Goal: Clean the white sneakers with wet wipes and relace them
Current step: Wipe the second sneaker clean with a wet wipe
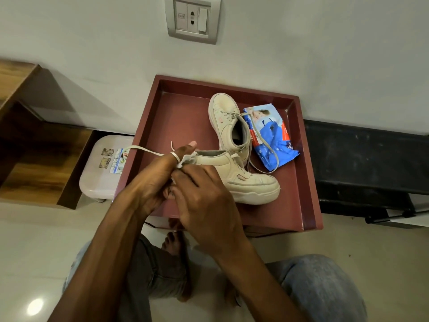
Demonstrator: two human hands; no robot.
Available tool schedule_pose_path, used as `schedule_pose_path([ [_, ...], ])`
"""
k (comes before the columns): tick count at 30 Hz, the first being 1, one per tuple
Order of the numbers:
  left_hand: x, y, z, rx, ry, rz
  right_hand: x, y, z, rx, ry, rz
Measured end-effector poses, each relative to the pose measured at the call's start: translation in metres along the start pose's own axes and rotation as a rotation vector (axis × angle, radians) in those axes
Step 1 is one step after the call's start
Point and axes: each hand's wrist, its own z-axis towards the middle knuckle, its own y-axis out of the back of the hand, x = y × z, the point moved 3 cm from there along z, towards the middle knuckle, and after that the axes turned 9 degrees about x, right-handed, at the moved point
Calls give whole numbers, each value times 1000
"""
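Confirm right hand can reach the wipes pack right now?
Probably yes, once freed: the right hand pinches a wipe. The wipes pack lies in the tray past the near sneaker, only a loose lace draped across it.

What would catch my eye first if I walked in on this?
Two bare hands meet in the middle: the left hand has a white lace looped round a finger, while the right hand seems to pinch a crumpled wipe onto it. Just behind them, in a dark red tray, the near sneaker points right. The far sneaker points at the wall, with a blue wipes pack on its right.
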Motion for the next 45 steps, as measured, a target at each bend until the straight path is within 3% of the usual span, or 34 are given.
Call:
schedule_pose_path([
  [5, 1, 1, 4, -58, -10, -14, -4, 8, -3, -9, -1, -41],
  [10, 5, 8, 13, -131, 4, 5, -34, 19, -12, -186, -166, -25],
  [18, 9, 12, 13, -23, 45, -120, 1, 3, -1, 108, 62, -41],
  [24, 8, 9, 16, -143, 26, -50, -41, 22, -17, -130, -160, 21],
  [30, 10, 11, 16, -97, 26, -93, -7, 10, -6, 1, 20, 2],
  [38, 5, 7, 11, -156, 2, 71, -67, 34, -27, -124, -314, -76],
  [45, 8, 2, 15, -144, -42, 255, -28, 14, -16, -55, -122, 32],
])
